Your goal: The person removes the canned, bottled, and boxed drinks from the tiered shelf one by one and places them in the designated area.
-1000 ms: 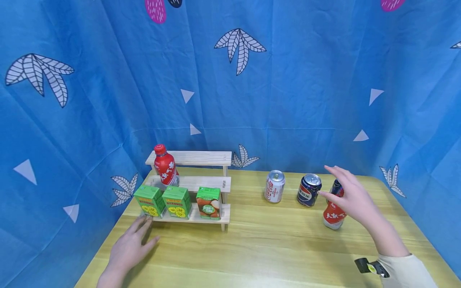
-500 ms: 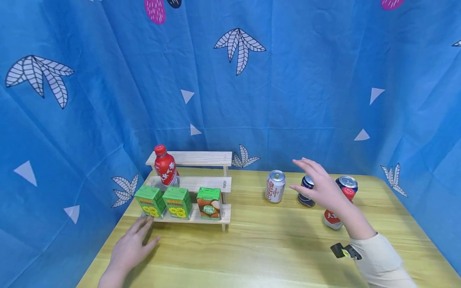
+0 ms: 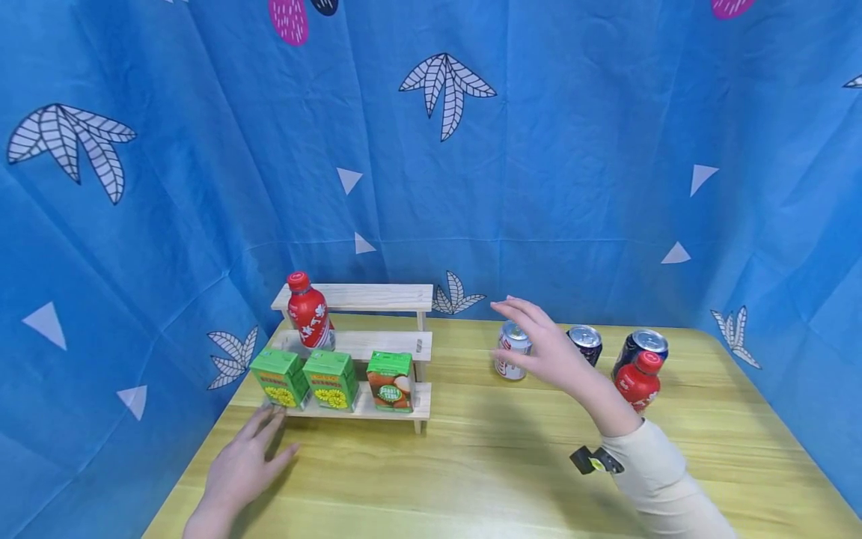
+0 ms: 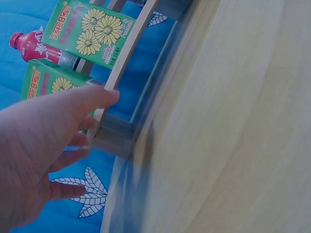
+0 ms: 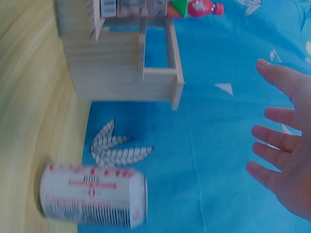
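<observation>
My left hand lies at the left front corner of the small wooden tiered rack. Its fingertips meet the lowest shelf, fingers loosely extended and thumb apart in the head view. Several green drink cartons are nearby: two with yellow flowers and a coconut-pictured one. My right hand hovers with spread fingers, holding nothing, and partly covers a white Coca-Cola can. The right wrist view shows this can apart from the fingers.
A red bottle stands on the rack's middle shelf. Right of my right hand are a dark blue can, a second dark can and another red bottle. Blue patterned cloth hangs behind the wooden table.
My right hand has swept left, from over the right-hand red bottle past the dark can to the white can. My left hand and the drinks have stayed put.
</observation>
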Action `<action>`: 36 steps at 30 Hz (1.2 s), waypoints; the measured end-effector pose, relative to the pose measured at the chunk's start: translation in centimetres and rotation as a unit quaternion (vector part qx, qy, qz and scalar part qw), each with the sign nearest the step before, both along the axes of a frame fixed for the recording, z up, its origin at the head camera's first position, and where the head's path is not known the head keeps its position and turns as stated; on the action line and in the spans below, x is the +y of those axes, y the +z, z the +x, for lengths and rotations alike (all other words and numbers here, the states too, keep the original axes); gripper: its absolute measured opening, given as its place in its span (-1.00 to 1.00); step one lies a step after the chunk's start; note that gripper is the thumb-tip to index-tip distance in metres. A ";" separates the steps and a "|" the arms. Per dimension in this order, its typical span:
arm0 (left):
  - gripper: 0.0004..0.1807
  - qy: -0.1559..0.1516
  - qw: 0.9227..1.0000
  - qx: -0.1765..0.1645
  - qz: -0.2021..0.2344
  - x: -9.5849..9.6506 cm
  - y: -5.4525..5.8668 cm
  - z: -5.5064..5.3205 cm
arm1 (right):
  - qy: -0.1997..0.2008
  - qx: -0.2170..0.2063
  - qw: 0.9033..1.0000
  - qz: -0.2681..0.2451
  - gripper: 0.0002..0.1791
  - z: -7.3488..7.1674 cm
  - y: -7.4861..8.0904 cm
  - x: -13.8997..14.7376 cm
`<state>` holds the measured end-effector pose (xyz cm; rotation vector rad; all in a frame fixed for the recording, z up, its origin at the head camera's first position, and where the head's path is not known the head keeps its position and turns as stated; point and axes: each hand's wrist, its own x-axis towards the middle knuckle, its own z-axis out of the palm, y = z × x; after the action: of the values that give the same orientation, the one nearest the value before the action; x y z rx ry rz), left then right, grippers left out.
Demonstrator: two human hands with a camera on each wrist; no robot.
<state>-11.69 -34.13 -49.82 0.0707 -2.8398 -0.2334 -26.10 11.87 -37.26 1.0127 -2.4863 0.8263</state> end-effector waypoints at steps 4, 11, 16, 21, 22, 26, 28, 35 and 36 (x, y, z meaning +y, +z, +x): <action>-0.22 -0.003 1.000 0.003 0.001 0.0 0.0 0.1 | 0.020 -0.005 1.000 0.001 -0.23 -0.1 0.2 -1.8; -0.23 -0.005 1.000 0.011 0.002 0.0 0.1 0.1 | 0.053 -0.001 0.999 0.013 -0.23 -0.3 0.5 -4.9; -0.23 -0.004 1.000 0.009 0.000 -0.1 -0.1 0.0 | 0.078 0.003 0.997 0.013 -0.22 -0.6 0.4 -6.7; -0.23 -0.002 1.000 0.009 -0.001 0.0 -0.1 0.0 | 0.098 0.004 0.995 0.015 -0.21 -0.8 0.7 -8.6; -0.23 -0.002 1.000 0.008 -0.001 0.0 -0.1 0.0 | 0.101 0.003 0.995 0.018 -0.21 -0.8 0.8 -8.9; -0.23 -0.002 1.000 0.007 -0.001 0.0 0.1 0.0 | 0.112 -0.004 0.993 0.026 -0.22 -0.7 1.1 -10.4; -0.23 -0.003 1.000 0.006 0.000 0.0 0.1 0.0 | 0.119 -0.008 0.993 0.027 -0.23 -0.6 1.2 -11.1; -0.25 -0.006 1.000 0.006 -0.001 -0.1 0.0 0.0 | 0.122 -0.019 0.992 0.036 -0.22 -0.6 1.1 -13.8; -0.24 -0.006 1.000 0.007 -0.001 -0.1 0.0 0.0 | 0.122 -0.021 0.992 0.037 -0.22 -0.5 1.1 -14.2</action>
<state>-11.72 -34.21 -49.79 0.0517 -2.8281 -0.2331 -26.62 -2.35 -36.18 1.3599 -2.4757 0.8378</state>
